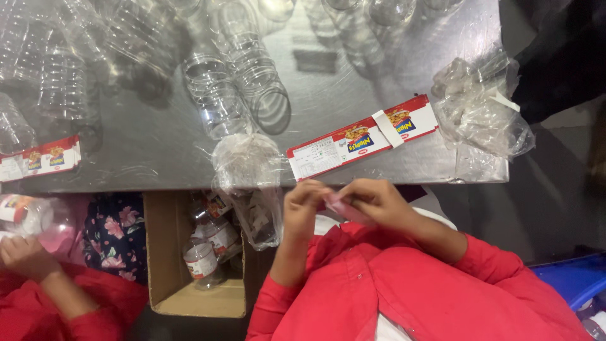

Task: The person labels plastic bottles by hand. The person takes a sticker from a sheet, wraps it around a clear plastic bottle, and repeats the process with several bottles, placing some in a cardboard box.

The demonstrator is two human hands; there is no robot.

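Note:
My left hand [302, 205] and my right hand [377, 199] meet just below the front edge of the steel table [158, 145], close to my red shirt. Together they pinch a small pink-and-white strip [341, 207], which looks like a label; most of it is hidden by my fingers. On the table right above my hands lies a stack of long red-and-white labels [363, 139] bound by a white band.
Several clear plastic jars [237, 88] lie across the table. A crumpled clear bag [480, 107] sits at the right edge and another bag [246, 167] hangs over the front. A cardboard box [167, 278] holds labelled jars. At left, another person's hand [25, 256] is beside a jar [38, 218].

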